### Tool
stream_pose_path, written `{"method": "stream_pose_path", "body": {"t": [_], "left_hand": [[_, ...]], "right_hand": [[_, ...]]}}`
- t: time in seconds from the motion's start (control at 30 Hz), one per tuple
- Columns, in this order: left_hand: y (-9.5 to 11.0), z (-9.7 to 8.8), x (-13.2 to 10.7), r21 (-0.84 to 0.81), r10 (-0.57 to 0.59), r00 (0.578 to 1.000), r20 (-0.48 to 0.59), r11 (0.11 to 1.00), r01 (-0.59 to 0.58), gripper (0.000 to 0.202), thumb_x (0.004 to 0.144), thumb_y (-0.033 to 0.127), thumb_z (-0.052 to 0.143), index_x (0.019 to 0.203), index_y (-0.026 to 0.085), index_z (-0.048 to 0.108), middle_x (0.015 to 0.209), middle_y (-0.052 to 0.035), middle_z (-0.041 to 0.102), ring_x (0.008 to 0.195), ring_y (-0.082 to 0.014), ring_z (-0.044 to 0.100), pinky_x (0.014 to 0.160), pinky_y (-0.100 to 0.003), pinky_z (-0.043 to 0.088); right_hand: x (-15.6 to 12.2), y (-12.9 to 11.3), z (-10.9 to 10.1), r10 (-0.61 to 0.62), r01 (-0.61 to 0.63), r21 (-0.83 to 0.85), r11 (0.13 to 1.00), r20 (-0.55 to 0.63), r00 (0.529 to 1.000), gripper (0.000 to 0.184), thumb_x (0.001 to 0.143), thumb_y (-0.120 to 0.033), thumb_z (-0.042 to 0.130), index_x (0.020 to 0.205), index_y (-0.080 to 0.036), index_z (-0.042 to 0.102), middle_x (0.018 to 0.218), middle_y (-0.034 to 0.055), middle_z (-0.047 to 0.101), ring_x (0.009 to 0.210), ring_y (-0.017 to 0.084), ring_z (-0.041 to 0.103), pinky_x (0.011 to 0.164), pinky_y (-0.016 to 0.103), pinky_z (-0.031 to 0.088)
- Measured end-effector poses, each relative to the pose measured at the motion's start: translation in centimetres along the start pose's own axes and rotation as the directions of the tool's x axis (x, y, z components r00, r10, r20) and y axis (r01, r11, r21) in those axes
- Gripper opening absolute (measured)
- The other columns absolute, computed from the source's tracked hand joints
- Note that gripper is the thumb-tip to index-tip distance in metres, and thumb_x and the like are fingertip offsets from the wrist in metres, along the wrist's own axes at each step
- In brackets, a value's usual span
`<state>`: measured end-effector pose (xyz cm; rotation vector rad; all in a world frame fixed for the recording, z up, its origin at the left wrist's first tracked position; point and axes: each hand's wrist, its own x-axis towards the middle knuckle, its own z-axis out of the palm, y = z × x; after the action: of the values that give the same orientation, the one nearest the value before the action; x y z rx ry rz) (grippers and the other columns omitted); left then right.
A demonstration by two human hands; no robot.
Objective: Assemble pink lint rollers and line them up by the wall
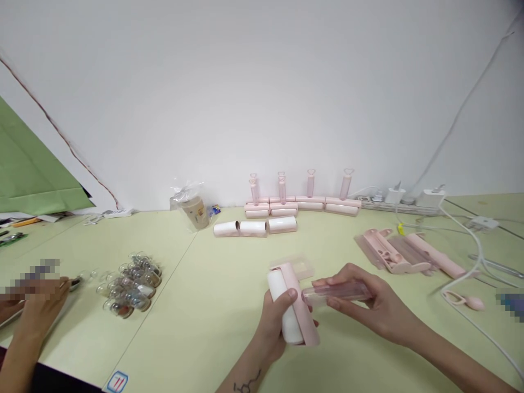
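My left hand (pixel 275 322) is closed around a lint roller head (pixel 291 305), a white paper roll in a pink frame, held just above the table. My right hand (pixel 368 305) grips a translucent pink handle piece (pixel 338 291), its left end touching the roller's frame. Just behind the roller a clear plastic cover (pixel 303 267) lies flat on the table.
Pale green table (pixel 213 305). Row of white rolls (pixel 256 227) and assembled pink rollers (pixel 303 204) by the wall. Pink parts (pixel 405 256) at right, with a power strip (pixel 403 204) and cables. Small glass bulbs (pixel 131 284) at left; another person's hands (pixel 36 305) far left.
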<state>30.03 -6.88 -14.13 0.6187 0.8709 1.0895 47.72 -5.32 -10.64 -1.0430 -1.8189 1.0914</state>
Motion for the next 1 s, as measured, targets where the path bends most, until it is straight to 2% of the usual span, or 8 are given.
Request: {"method": "stream_pose_path", "body": {"t": [0.13,0.2,0.33,0.43,0.5,0.6,0.77,1.0], "left_hand": [[0.0,-0.1,0.2,0.018,0.020,1.000,0.006,1.000,-0.020,0.045,0.060,0.049,0.066,0.082,0.012,0.052,0.066,-0.0049,0.057,0.057,-0.0174,0.056,0.060,-0.034,0.047],[0.5,-0.6,0.7,0.044,0.131,0.991,0.027,0.990,-0.132,0.057,0.059,0.057,0.064,0.093,0.013,0.051,0.079,-0.0080,0.059,0.072,-0.0217,0.058,0.070,-0.036,0.045],[2.4,-3.0,2.6,0.357,0.495,0.867,0.061,0.800,-0.482,0.085,0.053,0.059,0.067,0.120,0.019,0.035,0.116,-0.0109,0.046,0.111,-0.0259,0.041,0.094,-0.036,0.031],[2.8,-4.8,4.2,0.695,0.391,0.909,0.143,0.614,-0.374,0.099,0.040,0.037,0.081,0.124,0.018,0.031,0.126,-0.0123,0.035,0.120,-0.0290,0.028,0.100,-0.039,0.022],[2.3,-5.3,4.9,0.766,0.298,0.939,0.172,0.558,-0.317,0.082,0.048,0.034,0.078,0.118,0.016,0.040,0.118,-0.0124,0.042,0.114,-0.0297,0.035,0.097,-0.041,0.025],[1.0,-5.0,5.4,0.740,0.224,0.938,0.265,0.576,-0.347,0.055,0.064,0.032,0.067,0.113,0.016,0.046,0.108,-0.0088,0.052,0.103,-0.0257,0.046,0.091,-0.038,0.033],[-0.2,-4.3,4.8,0.647,0.185,0.921,0.343,0.665,-0.374,0.054,0.066,0.026,0.066,0.114,0.017,0.044,0.112,-0.0077,0.053,0.105,-0.0239,0.046,0.090,-0.035,0.033],[-0.3,-4.7,5.0,0.656,0.189,0.926,0.328,0.659,-0.367,0.052,0.063,0.026,0.067,0.109,0.018,0.044,0.107,-0.0071,0.052,0.098,-0.0230,0.049,0.085,-0.032,0.037]], "right_hand": [[0.6,0.3,0.2,0.062,-0.057,0.129,0.990,-0.031,0.998,0.021,0.072,-0.039,0.064,0.078,-0.023,0.051,0.094,0.0056,0.069,0.083,0.024,0.065,0.066,0.034,0.052],[1.6,0.0,-0.4,0.111,-0.099,0.213,0.972,-0.045,0.993,0.024,0.069,-0.040,0.066,0.079,-0.024,0.051,0.090,0.0054,0.071,0.084,0.025,0.065,0.067,0.035,0.052],[4.6,-1.1,-3.0,0.081,-0.041,0.307,0.951,-0.117,0.990,0.027,0.066,-0.037,0.070,0.082,-0.023,0.054,0.087,0.0049,0.071,0.097,0.026,0.060,0.082,0.038,0.047],[6.7,-1.7,-4.3,-0.009,0.034,0.190,0.981,-0.129,0.992,0.029,0.071,-0.037,0.066,0.093,-0.023,0.055,0.101,0.0069,0.066,0.096,0.025,0.060,0.083,0.038,0.046],[7.5,-1.6,-4.4,-0.084,0.085,0.090,0.992,-0.018,0.996,0.030,0.074,-0.037,0.062,0.098,-0.021,0.053,0.103,0.0078,0.063,0.097,0.024,0.059,0.083,0.037,0.047],[7.7,-1.2,-3.9,-0.125,0.124,0.021,0.992,0.136,0.983,0.029,0.076,-0.037,0.060,0.098,-0.019,0.053,0.096,0.0078,0.064,0.095,0.023,0.059,0.081,0.036,0.048],[5.9,-0.8,-3.7,-0.095,0.115,-0.077,0.990,0.224,0.970,0.024,0.077,-0.035,0.058,0.096,-0.021,0.056,0.094,0.0055,0.063,0.090,0.021,0.059,0.078,0.033,0.048],[4.1,0.3,-2.0,-0.059,0.118,-0.211,0.970,0.265,0.962,0.027,0.079,-0.033,0.054,0.105,-0.026,0.054,0.098,0.0023,0.063,0.089,0.019,0.060,0.075,0.031,0.049]]}}
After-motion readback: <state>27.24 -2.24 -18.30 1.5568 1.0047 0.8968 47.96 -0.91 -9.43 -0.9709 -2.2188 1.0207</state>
